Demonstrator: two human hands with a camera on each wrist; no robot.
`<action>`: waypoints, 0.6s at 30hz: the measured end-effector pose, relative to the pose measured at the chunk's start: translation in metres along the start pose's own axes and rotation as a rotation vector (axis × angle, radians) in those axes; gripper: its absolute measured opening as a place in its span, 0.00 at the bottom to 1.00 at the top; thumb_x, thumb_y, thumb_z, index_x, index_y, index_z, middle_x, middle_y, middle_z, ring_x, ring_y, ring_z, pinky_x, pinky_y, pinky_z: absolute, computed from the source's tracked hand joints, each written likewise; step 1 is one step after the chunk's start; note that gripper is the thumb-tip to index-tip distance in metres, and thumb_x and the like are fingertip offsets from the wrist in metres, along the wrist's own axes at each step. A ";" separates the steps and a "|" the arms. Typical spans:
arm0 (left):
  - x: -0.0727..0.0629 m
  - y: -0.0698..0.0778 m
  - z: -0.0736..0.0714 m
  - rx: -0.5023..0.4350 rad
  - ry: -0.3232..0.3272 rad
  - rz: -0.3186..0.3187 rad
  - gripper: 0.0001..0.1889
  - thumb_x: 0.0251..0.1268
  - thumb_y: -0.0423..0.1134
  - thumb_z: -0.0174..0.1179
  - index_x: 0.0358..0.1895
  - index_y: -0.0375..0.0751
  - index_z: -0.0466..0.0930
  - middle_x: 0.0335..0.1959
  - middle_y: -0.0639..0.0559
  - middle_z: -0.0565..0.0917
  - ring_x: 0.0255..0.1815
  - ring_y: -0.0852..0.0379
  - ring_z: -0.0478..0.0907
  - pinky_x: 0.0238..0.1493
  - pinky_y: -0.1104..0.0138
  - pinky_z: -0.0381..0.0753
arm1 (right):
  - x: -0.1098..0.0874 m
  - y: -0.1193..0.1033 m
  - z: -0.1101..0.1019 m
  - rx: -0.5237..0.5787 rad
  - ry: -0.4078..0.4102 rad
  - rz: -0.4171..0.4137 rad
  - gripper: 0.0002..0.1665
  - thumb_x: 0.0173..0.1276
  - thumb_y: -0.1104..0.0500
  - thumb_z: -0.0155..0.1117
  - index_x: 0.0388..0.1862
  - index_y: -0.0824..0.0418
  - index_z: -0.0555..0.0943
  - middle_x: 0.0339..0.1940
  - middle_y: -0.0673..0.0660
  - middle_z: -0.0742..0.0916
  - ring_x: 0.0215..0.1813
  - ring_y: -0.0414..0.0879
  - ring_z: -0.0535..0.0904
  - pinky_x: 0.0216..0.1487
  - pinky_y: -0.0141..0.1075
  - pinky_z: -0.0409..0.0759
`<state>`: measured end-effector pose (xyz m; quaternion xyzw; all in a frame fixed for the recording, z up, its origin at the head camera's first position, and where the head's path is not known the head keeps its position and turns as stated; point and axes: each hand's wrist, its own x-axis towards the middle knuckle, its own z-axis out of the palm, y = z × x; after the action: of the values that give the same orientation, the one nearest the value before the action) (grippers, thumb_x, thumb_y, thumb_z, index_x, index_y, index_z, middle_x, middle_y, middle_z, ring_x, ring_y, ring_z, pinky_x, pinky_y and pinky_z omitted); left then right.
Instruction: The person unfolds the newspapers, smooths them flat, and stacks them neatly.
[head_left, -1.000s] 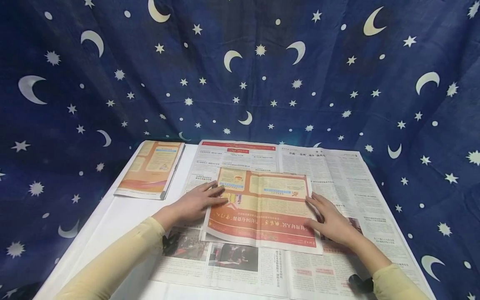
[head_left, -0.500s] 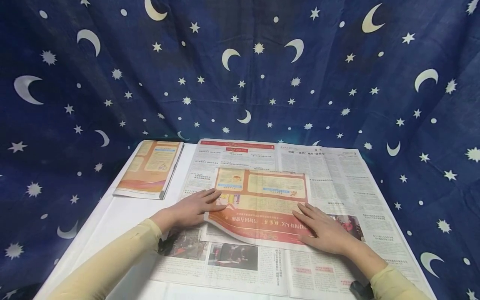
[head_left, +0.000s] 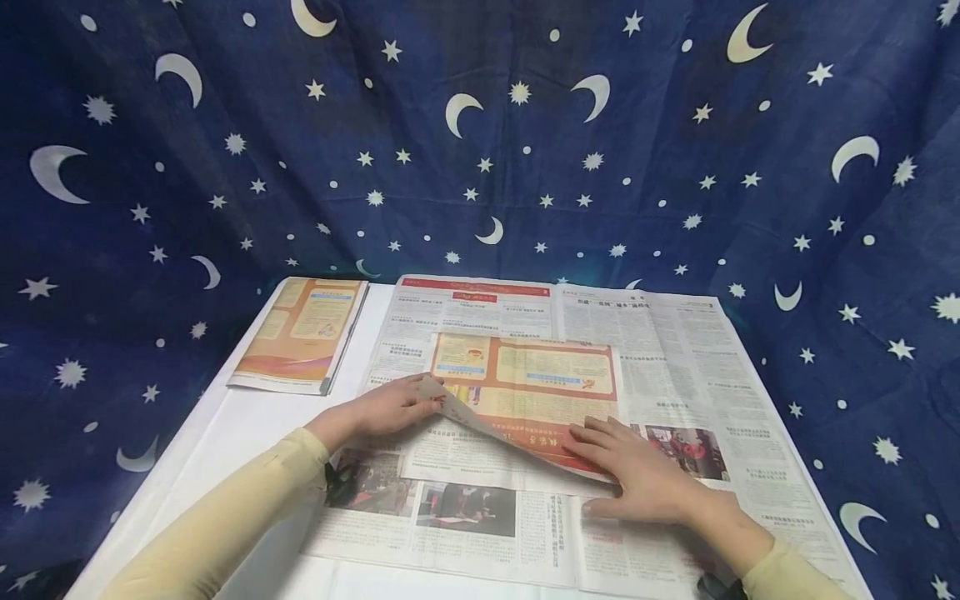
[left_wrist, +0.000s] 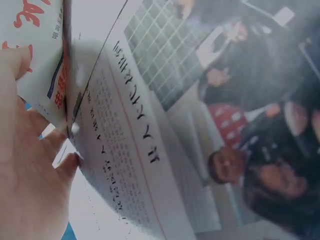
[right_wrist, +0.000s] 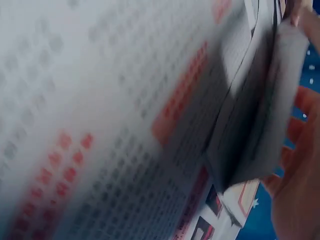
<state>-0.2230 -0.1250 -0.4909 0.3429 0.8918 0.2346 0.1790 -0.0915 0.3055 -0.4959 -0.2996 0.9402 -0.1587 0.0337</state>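
Note:
A folded newspaper with an orange and red printed page lies on a larger spread newspaper. My left hand pinches the near left corner of its top page between thumb and fingers. That corner is raised and turned back, so a strip of the pale underside shows. In the left wrist view, the thumb lies on the paper with red print, and the other fingers are behind it. My right hand rests at the near right part of the orange page, fingers spread and fairly straight, thumb close to its front edge.
At the far left of the white table lies another folded newspaper with an orange front. A dark blue curtain with moons and stars hangs behind the table. The spread newspaper reaches close to the table's right edge.
The near left corner of the orange page has risen and turned back in my left hand, uncovering the printed layer below. My right hand has moved leftward and towards me over the page.

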 end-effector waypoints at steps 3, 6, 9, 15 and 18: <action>0.000 -0.001 -0.002 -0.055 -0.008 -0.017 0.25 0.81 0.62 0.42 0.66 0.59 0.82 0.73 0.54 0.73 0.78 0.49 0.61 0.78 0.50 0.57 | -0.005 0.000 0.000 -0.035 0.036 -0.048 0.50 0.58 0.29 0.72 0.77 0.47 0.73 0.77 0.50 0.73 0.78 0.60 0.63 0.71 0.64 0.63; 0.001 -0.003 -0.003 -0.100 -0.015 -0.028 0.24 0.81 0.62 0.42 0.65 0.63 0.82 0.71 0.57 0.74 0.76 0.52 0.64 0.77 0.52 0.59 | -0.012 0.011 -0.003 -0.073 0.085 -0.029 0.46 0.58 0.35 0.75 0.74 0.46 0.76 0.75 0.49 0.75 0.76 0.58 0.67 0.70 0.62 0.66; 0.000 -0.004 -0.004 -0.144 -0.015 -0.041 0.23 0.81 0.61 0.44 0.65 0.62 0.82 0.70 0.57 0.75 0.75 0.51 0.66 0.76 0.51 0.60 | -0.016 0.027 -0.005 -0.072 0.120 0.018 0.43 0.57 0.43 0.79 0.73 0.46 0.77 0.73 0.50 0.78 0.74 0.57 0.70 0.69 0.61 0.68; 0.000 -0.004 -0.004 -0.177 -0.011 -0.055 0.24 0.80 0.62 0.44 0.66 0.61 0.81 0.69 0.57 0.76 0.73 0.52 0.69 0.75 0.50 0.62 | -0.012 0.056 -0.005 -0.059 0.157 0.090 0.46 0.54 0.49 0.83 0.73 0.52 0.77 0.71 0.55 0.79 0.72 0.60 0.71 0.69 0.63 0.67; -0.001 -0.006 -0.002 -0.171 -0.002 -0.049 0.25 0.80 0.63 0.44 0.66 0.60 0.81 0.69 0.57 0.75 0.71 0.53 0.70 0.75 0.51 0.63 | -0.004 0.066 -0.004 -0.052 0.142 0.149 0.45 0.62 0.42 0.76 0.76 0.50 0.73 0.75 0.55 0.76 0.75 0.61 0.68 0.68 0.65 0.66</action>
<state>-0.2267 -0.1301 -0.4923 0.3046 0.8765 0.3050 0.2145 -0.1256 0.3592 -0.5130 -0.2176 0.9637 -0.1521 -0.0293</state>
